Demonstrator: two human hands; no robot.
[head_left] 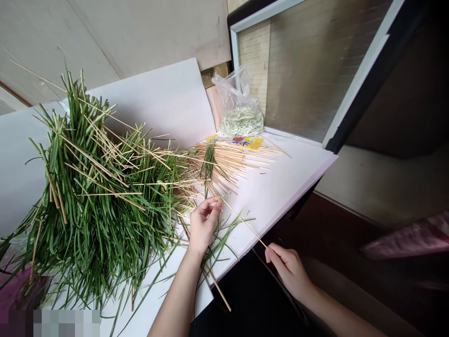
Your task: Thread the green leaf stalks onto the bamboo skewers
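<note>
A thin bamboo skewer (243, 222) slants between my two hands over the table's front edge. My right hand (289, 269) is closed on its lower end. Its upper end meets the pinched fingertips of my left hand (204, 220), which are closed on garlic chives (222, 238) whose green leaves trail below. Whether the skewer has pierced the stems is too small to tell. Left of my hands rises a large heap of garlic chives (112, 234) with loose skewers lying across it. Beyond my left hand, many skewers (228, 161) lie fanned out, with a small chive bundle (208, 161) on them.
A clear plastic bag (242, 117) of pale green shreds stands at the back, behind a yellow printed packet (250, 142). White board (157, 103) lines the rear of the white tabletop (280, 173). A framed glass panel (315, 70) borders the right rear. One skewer (220, 292) overhangs the front edge.
</note>
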